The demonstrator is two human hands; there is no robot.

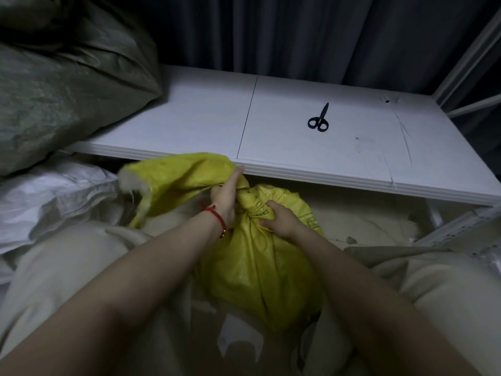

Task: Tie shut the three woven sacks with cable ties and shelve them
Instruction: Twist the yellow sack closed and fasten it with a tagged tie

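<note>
While the yellow sack [257, 267] sits at six o'clock below the shelf [352, 175], I judge its mouth is being gathered: my left hand [225, 204] grips the twisted neck, my right hand [280, 222] clutches fabric just beneath. Next I need a cable tie, none visible; scissors [318, 119] lie at one o'clock.

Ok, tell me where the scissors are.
In the head view, the scissors lie on the white shelf, right of its seam, beyond the yellow sack.
</note>
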